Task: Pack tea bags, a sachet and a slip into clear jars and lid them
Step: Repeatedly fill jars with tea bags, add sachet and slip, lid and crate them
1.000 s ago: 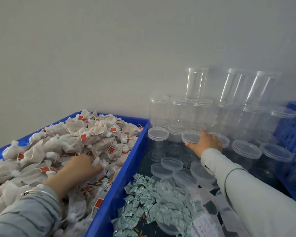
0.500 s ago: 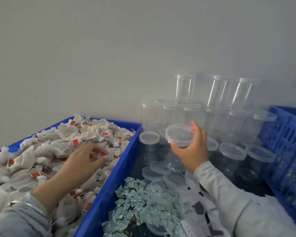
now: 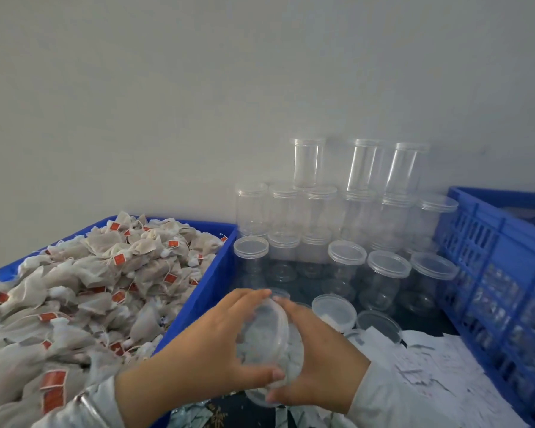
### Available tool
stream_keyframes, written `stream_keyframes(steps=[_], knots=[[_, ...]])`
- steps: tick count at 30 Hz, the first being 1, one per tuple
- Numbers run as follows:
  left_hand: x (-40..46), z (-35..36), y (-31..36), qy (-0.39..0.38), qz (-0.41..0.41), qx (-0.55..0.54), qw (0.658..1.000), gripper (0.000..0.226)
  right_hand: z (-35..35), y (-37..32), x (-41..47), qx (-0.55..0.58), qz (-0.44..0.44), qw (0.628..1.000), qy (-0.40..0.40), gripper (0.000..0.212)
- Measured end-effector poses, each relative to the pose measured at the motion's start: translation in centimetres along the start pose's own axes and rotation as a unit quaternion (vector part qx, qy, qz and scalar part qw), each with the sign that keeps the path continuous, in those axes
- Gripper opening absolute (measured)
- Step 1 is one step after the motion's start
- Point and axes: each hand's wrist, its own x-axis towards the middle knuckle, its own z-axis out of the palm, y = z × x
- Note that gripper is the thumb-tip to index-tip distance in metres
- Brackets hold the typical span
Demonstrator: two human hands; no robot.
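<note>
Far left: blue bin (image 3: 198, 307) heaped with tea bags (image 3: 99, 288), pale mesh pouches with red tags, piled above the rim.

Centre, low in view: left hand (image 3: 210, 344) and right hand (image 3: 315, 362) meet on one clear jar (image 3: 271, 350), held tilted above the surface just right of the bin wall. Left grip: fingers curled over the jar's upper left side, thumb along its lower edge, grasping the jar. Right grip: fingers wrapped round the jar's right side and underside, also grasping it. A lid (image 3: 267, 322) sits at the jar's upper end between the fingertips of both hands; cannot tell if it is fully seated. Jar contents look whitish and blurred; not identifiable. Grey sleeves on both arms, a bangle at the left wrist.

Behind the hands: stacked jars (image 3: 346, 217), lidded, in tiers against the wall, three taller ones on top. A few loose lids (image 3: 334, 310) lie on the dark surface just beyond the right hand.

Right of the hands: white paper slips (image 3: 439, 366) spread in a loose layer.

Far right: blue crate (image 3: 491, 242) with slotted walls; its contents are unclear through the slots.
</note>
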Motion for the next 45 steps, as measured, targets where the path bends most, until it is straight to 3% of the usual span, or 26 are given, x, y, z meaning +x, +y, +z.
stream_keyframes(steps=[2, 4, 6, 9, 12, 14, 18, 21, 23, 25, 28, 30, 33, 35, 38, 40, 43, 45], knots=[[0.2, 0.7, 0.5, 0.016, -0.027, 0.003, 0.999, 0.076, 0.4, -0.1, -0.7, -0.048, 0.010, 0.998, 0.033, 0.103], [0.8, 1.3, 1.1, 0.052, -0.085, -0.058, 0.993, 0.060, 0.7, -0.1, -1.2, -0.179, -0.020, 0.977, 0.112, 0.098], [1.2, 1.8, 1.5, 0.071, -0.147, -0.138, 0.977, 0.063, 0.9, -0.1, -1.4, -0.245, -0.050, 0.950, 0.188, 0.093], [1.7, 2.2, 1.7, 0.050, -0.242, -0.235, 0.940, 0.076, 1.5, 0.5, -1.5, -0.278, -0.090, 0.925, 0.242, 0.090], [2.0, 2.6, 1.8, 0.016, -0.315, -0.303, 0.899, 0.071, 2.4, 1.2, -1.8, -0.325, -0.088, 0.905, 0.259, 0.100], [2.0, 2.7, 1.5, -0.014, -0.373, -0.365, 0.853, 0.069, 3.1, 1.9, -2.1, -0.351, -0.081, 0.891, 0.276, 0.103], [2.0, 1.0, -1.1, 0.017, -0.448, -0.502, 0.740, 0.083, 2.0, 4.0, -3.2, -0.308, 0.049, 0.890, 0.334, 0.109], [2.6, 0.2, -2.9, 0.052, -0.449, -0.530, 0.717, 0.080, 1.2, 5.5, -4.1, -0.202, 0.136, 0.896, 0.371, 0.106], [3.2, 0.2, -3.3, 0.074, -0.446, -0.543, 0.707, 0.062, 1.6, 5.8, -4.6, -0.134, 0.172, 0.896, 0.388, 0.104], [3.7, 0.3, -3.6, 0.112, -0.424, -0.552, 0.710, 0.042, 2.4, 5.6, -4.9, -0.065, 0.203, 0.898, 0.384, 0.105], [4.2, 0.4, -4.5, 0.156, -0.405, -0.501, 0.749, 0.027, 3.8, 5.0, -4.8, 0.008, 0.219, 0.907, 0.359, 0.110], [4.4, 0.1, -4.6, 0.214, -0.389, -0.504, 0.740, 0.031, 4.5, 4.4, -4.5, 0.070, 0.208, 0.913, 0.344, 0.111], [3.8, -1.4, -5.0, 0.242, -0.306, -0.481, 0.785, 0.040, 5.6, 3.3, -3.8, 0.129, 0.182, 0.922, 0.317, 0.109], [3.3, -3.0, -6.3, 0.283, -0.302, -0.362, 0.835, 0.038, 6.1, 2.2, -3.3, 0.148, 0.153, 0.925, 0.315, 0.109], [2.1, -5.7, -9.6, 0.338, -0.340, -0.127, 0.869, 0.028, 7.5, 0.3, -2.5, 0.228, 0.140, 0.927, 0.264, 0.112], [1.1, -6.5, -12.0, 0.293, -0.362, -0.006, 0.885, 0.028, 8.9, -0.8, -2.1, 0.328, 0.160, 0.908, 0.205, 0.126], [0.3, -6.0, -14.5, 0.127, -0.381, 0.162, 0.901, 0.027, 10.8, -2.3, -1.7, 0.398, 0.195, 0.885, 0.140, 0.142], [0.1, -5.2, -15.3, 0.060, -0.382, 0.175, 0.906, 0.037, 11.8, -2.9, -1.4, 0.424, 0.193, 0.878, 0.106, 0.136]])
